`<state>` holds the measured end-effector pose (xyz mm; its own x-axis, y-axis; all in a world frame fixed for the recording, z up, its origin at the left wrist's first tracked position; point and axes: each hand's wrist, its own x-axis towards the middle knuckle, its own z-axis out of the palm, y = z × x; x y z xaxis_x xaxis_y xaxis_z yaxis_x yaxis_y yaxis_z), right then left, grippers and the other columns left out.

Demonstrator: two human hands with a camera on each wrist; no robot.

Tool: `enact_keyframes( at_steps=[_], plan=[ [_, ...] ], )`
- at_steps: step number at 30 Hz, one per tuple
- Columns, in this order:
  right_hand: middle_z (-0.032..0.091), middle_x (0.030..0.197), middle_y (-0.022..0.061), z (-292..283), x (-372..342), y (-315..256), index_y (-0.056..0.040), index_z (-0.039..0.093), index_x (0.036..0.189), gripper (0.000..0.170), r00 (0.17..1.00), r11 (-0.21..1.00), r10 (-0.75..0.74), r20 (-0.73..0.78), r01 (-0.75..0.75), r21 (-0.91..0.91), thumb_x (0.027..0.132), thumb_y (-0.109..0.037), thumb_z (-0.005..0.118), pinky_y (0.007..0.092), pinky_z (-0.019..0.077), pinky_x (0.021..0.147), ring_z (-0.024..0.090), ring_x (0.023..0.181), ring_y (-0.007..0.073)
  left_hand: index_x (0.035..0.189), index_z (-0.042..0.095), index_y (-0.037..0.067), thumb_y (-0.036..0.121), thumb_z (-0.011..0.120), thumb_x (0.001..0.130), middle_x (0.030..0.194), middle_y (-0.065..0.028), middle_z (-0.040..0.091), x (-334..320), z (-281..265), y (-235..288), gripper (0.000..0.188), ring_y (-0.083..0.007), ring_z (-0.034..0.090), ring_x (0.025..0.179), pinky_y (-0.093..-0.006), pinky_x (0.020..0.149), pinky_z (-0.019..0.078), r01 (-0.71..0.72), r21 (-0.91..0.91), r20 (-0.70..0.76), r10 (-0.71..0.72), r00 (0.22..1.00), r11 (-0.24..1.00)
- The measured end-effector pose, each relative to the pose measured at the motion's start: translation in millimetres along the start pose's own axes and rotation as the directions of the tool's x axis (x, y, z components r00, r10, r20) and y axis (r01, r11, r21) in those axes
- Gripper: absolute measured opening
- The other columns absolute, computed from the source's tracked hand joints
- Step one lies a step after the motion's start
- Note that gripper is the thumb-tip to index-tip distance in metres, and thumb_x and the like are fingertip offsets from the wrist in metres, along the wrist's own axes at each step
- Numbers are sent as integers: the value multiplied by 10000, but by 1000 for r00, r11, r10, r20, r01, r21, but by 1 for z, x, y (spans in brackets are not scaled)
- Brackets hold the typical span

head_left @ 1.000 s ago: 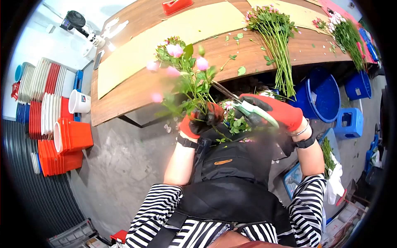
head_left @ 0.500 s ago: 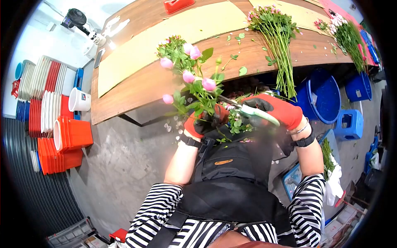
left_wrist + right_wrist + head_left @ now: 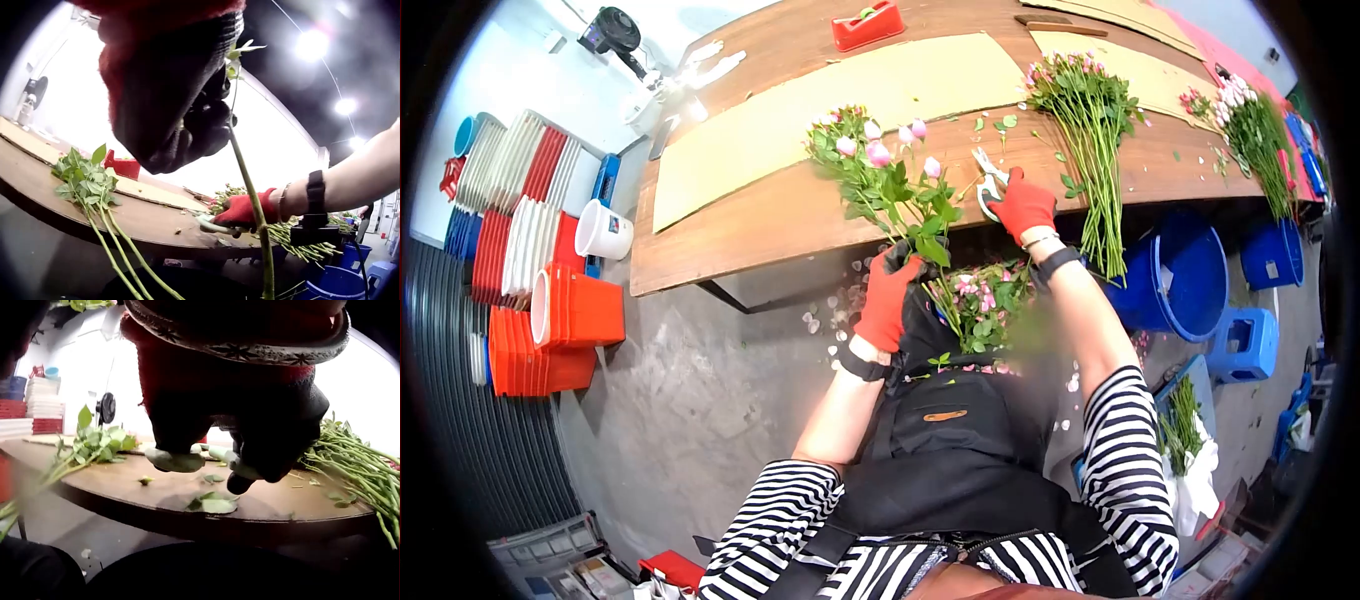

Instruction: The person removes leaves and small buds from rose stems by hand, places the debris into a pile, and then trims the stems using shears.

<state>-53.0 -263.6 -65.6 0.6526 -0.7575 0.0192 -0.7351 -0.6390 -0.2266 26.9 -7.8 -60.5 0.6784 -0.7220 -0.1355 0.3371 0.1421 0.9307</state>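
Observation:
My gloved left hand [image 3: 890,290] grips a spray of pink roses [image 3: 878,154] by its stems, in front of the table edge. In the left wrist view a bare green stem [image 3: 250,187] slants down from this hand [image 3: 169,94]. Over the table's near edge my gloved right hand [image 3: 1022,205] holds pruning shears [image 3: 990,190], their blades pointing away from me. The right wrist view shows my right fingers curled at the pale shear handles [image 3: 175,461], just above the tabletop. Cut leaves and pink blooms [image 3: 980,305] lie in a heap below, between my arms.
A long bunch of roses [image 3: 1095,160] lies on the wooden table [image 3: 770,240], stems over the edge. Yellow cardboard [image 3: 730,150] and a red tape dispenser [image 3: 868,26] are behind. Blue buckets [image 3: 1175,275] and a blue stool [image 3: 1242,345] stand right, orange bins [image 3: 580,305] left.
My right hand has moved the shears away from the stems, forward to the table. My left hand still holds the roses, a little further forward. The head view has shifted slightly.

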Motion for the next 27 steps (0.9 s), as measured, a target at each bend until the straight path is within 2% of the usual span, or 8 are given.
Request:
enact_keyframes(
  at_steps=[10,12,14,16,18,20,24,27],
  plan=[
    [638,1133,216,-19,-40,-23,-48,544,1229,497,960,918,-198,-201,253,305,890,-401,629,454,501,854,629,1012,378,1072,679,-28,82,623,919,951,-64,715,21,-5,17,197,-136,661,814,-272,768,509,-165,-34,-204,155,967,986],
    [581,1291,184,4,-76,-15,-54,478,1363,573,938,514,-343,-51,233,825,882,-291,678,389,446,990,571,1186,297,1065,672,34,161,621,938,883,-49,704,27,10,38,188,-151,663,756,-290,699,531,-196,-173,-269,145,952,965],
    [550,1359,122,-26,-131,-31,-57,426,1427,632,881,145,-434,190,-140,979,872,-190,698,358,368,1076,473,1299,211,1063,664,61,197,601,953,874,-34,695,38,8,48,186,-156,659,740,-300,664,538,-142,-248,-261,75,962,958],
    [541,1361,86,-18,-158,-23,-50,448,1405,591,912,268,-389,131,-24,963,862,-72,680,353,361,1084,461,1302,180,1133,635,85,206,543,981,986,-17,671,48,-1,50,215,-133,632,810,-304,680,547,-100,-362,-223,18,975,927],
    [675,1110,80,-4,-170,3,-60,530,1344,484,971,228,-208,119,-70,971,876,-54,653,307,491,844,632,974,135,1239,592,75,167,499,997,1102,-39,650,55,-4,50,275,-134,622,896,-305,775,548,-257,-70,-127,247,961,964],
    [700,950,129,-5,-172,22,-55,598,1263,394,994,597,-66,-84,107,795,872,-53,647,322,505,701,669,796,169,1307,546,58,156,469,1012,1197,-56,617,47,-3,48,320,-151,612,978,-321,870,527,-63,-172,-60,54,997,983],
    [680,995,191,-2,-168,49,-80,632,1213,361,1000,865,23,-18,-11,501,854,-43,626,359,495,657,669,773,305,1317,536,37,167,523,991,1223,-109,617,33,-18,2,351,-196,632,997,-340,867,527,16,-92,77,-9,997,996],
    [687,1033,178,-29,-159,59,-76,617,1225,392,992,716,118,-44,-54,696,838,-13,610,345,515,756,690,913,268,1272,568,41,151,578,951,1073,-59,658,14,-15,-3,339,-151,623,896,-281,782,513,99,-158,-110,-117,987,982]
  ],
)
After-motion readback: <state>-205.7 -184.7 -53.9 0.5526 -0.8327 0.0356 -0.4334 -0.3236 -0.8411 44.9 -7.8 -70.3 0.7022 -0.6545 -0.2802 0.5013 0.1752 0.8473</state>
